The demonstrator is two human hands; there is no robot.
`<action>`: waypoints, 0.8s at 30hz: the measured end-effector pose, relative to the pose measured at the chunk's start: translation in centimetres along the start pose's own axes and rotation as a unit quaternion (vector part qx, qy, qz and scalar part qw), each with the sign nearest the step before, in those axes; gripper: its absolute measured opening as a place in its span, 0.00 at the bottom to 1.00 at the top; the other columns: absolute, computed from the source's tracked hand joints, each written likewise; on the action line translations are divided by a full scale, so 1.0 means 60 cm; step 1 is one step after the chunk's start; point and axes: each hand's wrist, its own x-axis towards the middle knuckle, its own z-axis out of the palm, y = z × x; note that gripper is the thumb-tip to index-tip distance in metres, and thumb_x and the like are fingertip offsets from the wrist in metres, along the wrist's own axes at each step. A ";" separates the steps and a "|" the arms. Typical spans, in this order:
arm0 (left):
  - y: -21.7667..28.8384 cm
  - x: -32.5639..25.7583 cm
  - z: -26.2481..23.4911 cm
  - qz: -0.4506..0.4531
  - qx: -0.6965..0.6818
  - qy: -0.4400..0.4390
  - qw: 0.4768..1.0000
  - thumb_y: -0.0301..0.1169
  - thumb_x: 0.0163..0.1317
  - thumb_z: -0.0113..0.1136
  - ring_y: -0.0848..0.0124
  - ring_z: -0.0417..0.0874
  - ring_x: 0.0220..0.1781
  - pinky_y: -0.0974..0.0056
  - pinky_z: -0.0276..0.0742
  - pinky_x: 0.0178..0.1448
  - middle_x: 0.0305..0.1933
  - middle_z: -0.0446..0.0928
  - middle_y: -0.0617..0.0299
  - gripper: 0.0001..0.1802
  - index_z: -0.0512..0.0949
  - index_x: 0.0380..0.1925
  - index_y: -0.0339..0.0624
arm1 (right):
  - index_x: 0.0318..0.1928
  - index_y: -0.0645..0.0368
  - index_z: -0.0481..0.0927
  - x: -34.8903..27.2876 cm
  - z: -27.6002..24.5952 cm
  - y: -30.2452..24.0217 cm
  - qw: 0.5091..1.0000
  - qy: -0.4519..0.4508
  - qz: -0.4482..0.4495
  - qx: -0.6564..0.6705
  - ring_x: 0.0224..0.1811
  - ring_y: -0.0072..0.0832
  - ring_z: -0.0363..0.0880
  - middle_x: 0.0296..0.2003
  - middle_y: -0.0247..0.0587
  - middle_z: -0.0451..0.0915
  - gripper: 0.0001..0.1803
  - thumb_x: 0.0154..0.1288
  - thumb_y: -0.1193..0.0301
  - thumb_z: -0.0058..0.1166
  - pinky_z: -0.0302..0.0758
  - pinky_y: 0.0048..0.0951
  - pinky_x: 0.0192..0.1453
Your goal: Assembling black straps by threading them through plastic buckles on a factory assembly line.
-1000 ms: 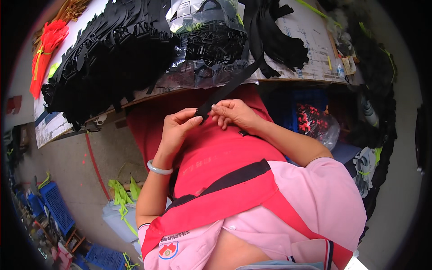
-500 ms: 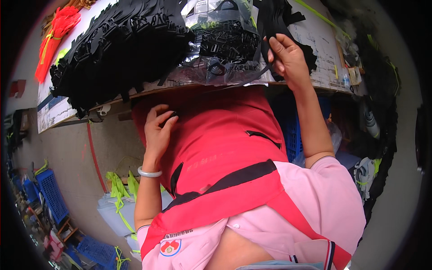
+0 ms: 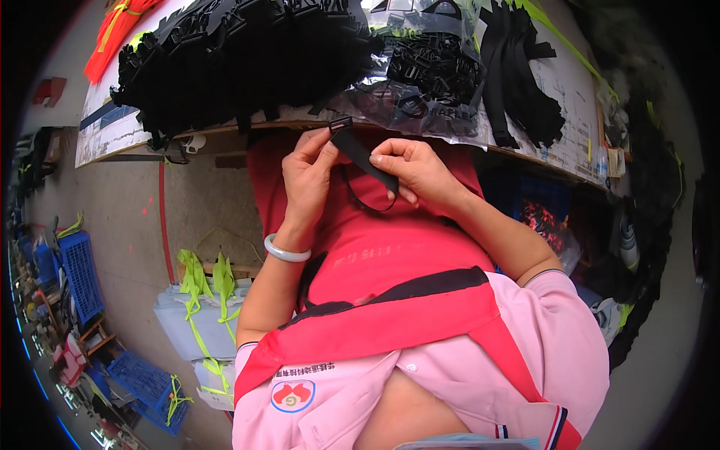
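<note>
Over my red apron, close to the table edge, both hands work on one black webbing strap (image 3: 358,156). My left hand (image 3: 307,174) pinches a black plastic buckle (image 3: 340,124) at the strap's upper end. Fingers of my right hand (image 3: 417,171) are closed on the strap's other part, and a thin loop of it hangs below. Just beyond lies a clear plastic bag (image 3: 375,105) full of black buckles (image 3: 439,71). Left of it is a big heap of black straps with buckles (image 3: 247,71). More black straps (image 3: 517,82) lie to its right.
The white-topped table (image 3: 94,139) runs across the far side. A red-orange bundle (image 3: 112,37) sits at its far left. Below on the left are grey bundles tied with green strips (image 3: 184,322) and blue crates (image 3: 81,274). Dark material (image 3: 652,202) hangs at the right.
My right hand has drawn a strap from the right-hand pile and come in toward my left. My left hand has risen, now holding the buckle against the strap. The view has shifted slightly.
</note>
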 end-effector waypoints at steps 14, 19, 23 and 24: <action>-0.018 -0.020 0.005 0.198 0.228 0.014 0.953 0.22 0.65 0.58 0.76 0.77 0.43 0.73 0.75 0.45 0.45 0.76 0.62 0.13 0.79 0.49 0.33 | 0.58 0.60 0.71 0.023 0.028 0.005 0.984 0.045 -0.154 0.073 0.18 0.19 0.77 0.31 0.36 0.80 0.21 0.71 0.63 0.53 0.72 0.16 0.18; 0.007 -0.009 -0.012 -0.129 -0.111 -0.006 0.985 0.33 0.67 0.58 0.79 0.78 0.41 0.74 0.72 0.47 0.37 0.82 0.64 0.15 0.81 0.45 0.31 | 0.44 0.62 0.81 0.041 0.015 0.013 0.980 0.023 -0.196 -0.039 0.29 0.17 0.78 0.35 0.31 0.78 0.10 0.65 0.71 0.60 0.73 0.17 0.31; -0.002 0.002 -0.036 -0.113 0.044 -0.016 0.992 0.35 0.66 0.61 0.81 0.77 0.34 0.75 0.72 0.41 0.32 0.81 0.66 0.15 0.83 0.41 0.32 | 0.38 0.62 0.80 0.035 0.018 -0.009 0.889 0.059 -0.425 -0.160 0.45 0.20 0.72 0.44 0.33 0.77 0.03 0.64 0.78 0.58 0.67 0.19 0.52; 0.005 0.007 -0.037 -0.083 0.129 0.011 0.988 0.35 0.65 0.62 0.82 0.76 0.31 0.76 0.72 0.38 0.30 0.81 0.67 0.14 0.84 0.38 0.32 | 0.37 0.62 0.79 0.016 0.013 -0.043 0.894 0.071 -0.430 -0.103 0.44 0.24 0.75 0.42 0.38 0.78 0.02 0.65 0.78 0.56 0.70 0.26 0.54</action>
